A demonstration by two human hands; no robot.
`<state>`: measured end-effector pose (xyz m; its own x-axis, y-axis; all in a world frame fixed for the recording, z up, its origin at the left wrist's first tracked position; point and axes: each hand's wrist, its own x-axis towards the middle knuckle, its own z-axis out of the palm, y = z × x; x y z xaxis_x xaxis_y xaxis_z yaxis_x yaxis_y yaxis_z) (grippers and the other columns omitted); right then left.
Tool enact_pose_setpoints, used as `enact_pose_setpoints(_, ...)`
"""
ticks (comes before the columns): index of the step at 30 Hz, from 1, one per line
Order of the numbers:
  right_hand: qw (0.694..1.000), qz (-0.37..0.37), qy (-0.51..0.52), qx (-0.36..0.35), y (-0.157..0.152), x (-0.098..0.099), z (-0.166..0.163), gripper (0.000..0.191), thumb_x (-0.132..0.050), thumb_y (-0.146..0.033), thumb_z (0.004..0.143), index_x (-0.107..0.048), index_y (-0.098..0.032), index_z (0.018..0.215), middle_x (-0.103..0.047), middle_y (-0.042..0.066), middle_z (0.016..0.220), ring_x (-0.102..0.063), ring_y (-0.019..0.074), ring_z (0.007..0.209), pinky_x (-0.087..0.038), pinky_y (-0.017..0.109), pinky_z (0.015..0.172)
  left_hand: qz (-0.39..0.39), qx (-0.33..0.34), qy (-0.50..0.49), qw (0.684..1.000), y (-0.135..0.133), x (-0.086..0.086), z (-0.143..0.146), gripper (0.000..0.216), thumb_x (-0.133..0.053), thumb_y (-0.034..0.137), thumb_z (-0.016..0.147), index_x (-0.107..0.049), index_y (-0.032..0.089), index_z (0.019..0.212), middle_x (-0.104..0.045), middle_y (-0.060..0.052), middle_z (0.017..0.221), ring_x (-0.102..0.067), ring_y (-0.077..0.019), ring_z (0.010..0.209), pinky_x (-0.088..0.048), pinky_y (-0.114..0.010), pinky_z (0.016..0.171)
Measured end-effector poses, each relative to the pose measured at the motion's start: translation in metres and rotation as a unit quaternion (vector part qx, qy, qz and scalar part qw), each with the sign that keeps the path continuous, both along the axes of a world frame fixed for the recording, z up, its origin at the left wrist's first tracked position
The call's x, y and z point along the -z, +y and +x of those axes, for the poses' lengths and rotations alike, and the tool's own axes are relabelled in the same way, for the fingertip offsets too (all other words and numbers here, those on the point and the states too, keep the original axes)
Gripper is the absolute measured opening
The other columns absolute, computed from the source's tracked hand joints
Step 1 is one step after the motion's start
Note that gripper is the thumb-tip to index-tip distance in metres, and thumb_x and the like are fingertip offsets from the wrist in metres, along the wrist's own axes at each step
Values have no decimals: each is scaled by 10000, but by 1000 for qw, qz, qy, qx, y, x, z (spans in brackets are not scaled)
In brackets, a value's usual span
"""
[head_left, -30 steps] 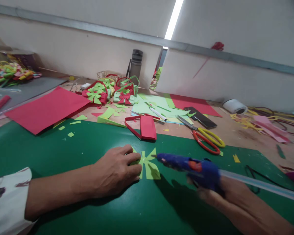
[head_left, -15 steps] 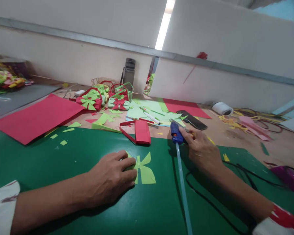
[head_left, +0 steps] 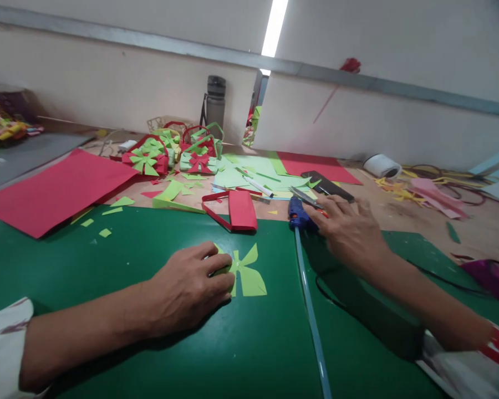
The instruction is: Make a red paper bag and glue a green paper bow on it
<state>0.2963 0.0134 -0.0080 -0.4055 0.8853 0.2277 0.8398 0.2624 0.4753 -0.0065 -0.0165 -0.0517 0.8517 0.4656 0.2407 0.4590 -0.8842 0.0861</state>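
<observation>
Here, your left hand (head_left: 195, 284) rests curled fingers on the paper bow (head_left: 251, 282), flat on the mat (head_left: 183, 360), probably to steady it. Your right hand (head_left: 351, 226) is at the glue gun (head_left: 298, 216). Whether either hand's fingers clamp cannot be told.

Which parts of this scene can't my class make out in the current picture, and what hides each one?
- Head view: left part of the green paper bow, covered by the left hand.
- Head view: most of the handles of the scissors, and the grip of the glue gun, behind the right hand.
- Head view: near end of the glue stick, cut off by the bottom edge.
- Head view: rest of the purple object, cut off by the right edge.
</observation>
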Motion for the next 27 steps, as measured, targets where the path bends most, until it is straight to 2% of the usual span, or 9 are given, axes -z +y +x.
enact_pose_setpoints(3,967,-123,211,-69,-9,-10,-20,271,-435,-150,866,-635,-134,1048,-646,121,1076,-562,274,1036,-430,416,871,2,2,-2,1000,0,-1,1,251,-369,295,941,-588,191,879,-609,-68,1023,-479,-210,830,-413,-362,695)
enact_pose_setpoints(5,896,-263,353,-54,-9,-12,-39,244,-448,-215,879,-639,-160,1021,-675,60,966,-619,204,890,-482,328,784,6,0,0,1000,-1,-1,1,251,-368,295,942,-587,190,880,-608,-69,1023,-478,-212,829,-413,-365,698)
enact_pose_setpoints(7,799,-384,462,19,-5,-11,-57,228,-442,-186,866,-629,-143,988,-663,40,836,-628,163,740,-492,259,619,9,-1,1,1000,0,-1,1,253,-364,299,943,-587,191,888,-607,-69,1021,-478,-214,825,-413,-370,697)
enact_pose_setpoints(9,708,-425,554,107,1,-8,-73,211,-453,-121,839,-593,-125,998,-630,44,822,-611,132,662,-443,207,494,9,0,4,1000,0,0,1,256,-358,300,945,-587,194,902,-604,-68,1023,-478,-216,827,-414,-372,698)
enact_pose_setpoints(15,586,-516,611,129,9,3,-86,116,-437,-148,884,-552,-154,886,-590,2,680,-589,91,547,-424,171,444,8,1,5,1000,0,2,0,277,-341,313,949,-583,197,882,-598,-64,1004,-470,-213,811,-413,-375,704)
enact_pose_setpoints(17,558,-547,615,106,10,5,-84,79,-498,-160,862,-575,-150,851,-582,-19,616,-550,70,494,-409,155,430,4,0,2,1000,0,2,0,277,-339,316,949,-579,199,877,-595,-63,998,-466,-215,817,-412,-377,712)
enact_pose_setpoints(19,552,-569,604,82,12,8,-81,60,-556,-166,828,-607,-142,851,-567,-40,566,-509,51,451,-392,142,416,-1,-1,0,1000,0,2,0,275,-339,320,948,-577,200,879,-592,-61,995,-461,-217,822,-411,-378,715)
enact_pose_setpoints(24,507,-659,555,31,23,9,-82,172,-606,-258,793,-611,-138,916,-582,-55,532,-476,37,394,-367,140,397,-15,-2,3,1000,1,2,0,275,-336,319,947,-564,199,853,-588,-58,955,-452,-212,800,-408,-373,708)
enact_pose_setpoints(27,502,-690,521,22,31,11,-85,192,-637,-280,750,-600,-132,868,-573,-60,509,-468,37,379,-368,141,386,-17,-3,4,1000,2,3,1,272,-336,321,946,-566,198,868,-585,-62,941,-454,-214,808,-411,-377,721)
